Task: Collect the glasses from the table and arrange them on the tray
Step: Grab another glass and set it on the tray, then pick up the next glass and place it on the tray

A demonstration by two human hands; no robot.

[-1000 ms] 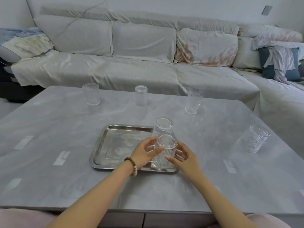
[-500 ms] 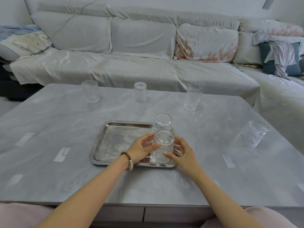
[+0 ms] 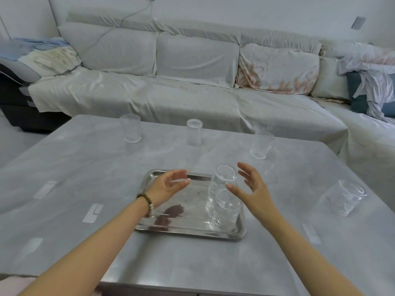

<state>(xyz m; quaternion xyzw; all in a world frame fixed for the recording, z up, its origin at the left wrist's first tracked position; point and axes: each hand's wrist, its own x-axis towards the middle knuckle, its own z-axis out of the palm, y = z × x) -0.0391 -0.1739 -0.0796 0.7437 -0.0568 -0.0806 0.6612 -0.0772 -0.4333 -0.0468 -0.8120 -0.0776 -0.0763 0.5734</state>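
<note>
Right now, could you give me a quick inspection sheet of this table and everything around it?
Surface: grey table, a few pale marks on it.
Job's things: steel tray holds two upside-down glasses, near glass and far glass, along its right side. Four glasses sit on the table: back left glass, back middle glass, back right glass, far right glass.
Clutter: nothing seen.
Hands: left hand and right hand open above the tray, holding nothing.
Cables: one cable on the wall.
Surroundings: covered sofa with cushions behind.
</note>
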